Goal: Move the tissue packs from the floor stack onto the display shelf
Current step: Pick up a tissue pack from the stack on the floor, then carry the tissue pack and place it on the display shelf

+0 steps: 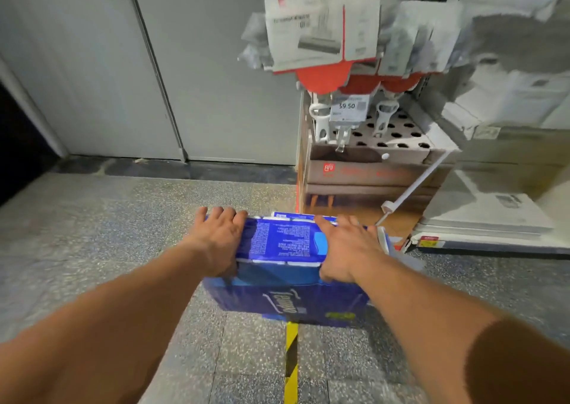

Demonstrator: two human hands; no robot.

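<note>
Shop: price tag [348, 106], hanging goods [320, 24]

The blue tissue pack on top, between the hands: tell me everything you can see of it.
The top tissue pack is a dark blue, glossy plastic-wrapped block with white small print and a lighter blue patch on its upper face. It lies flat on another blue pack bearing white script lettering. The left hand grips its left end, the right hand its right end. Behind it stands a cardboard display.

Open floor [108, 234] lay left of tissue pack [283, 243]; cardboard display [364, 169] and white pole [416, 181] crowded the right.
</note>
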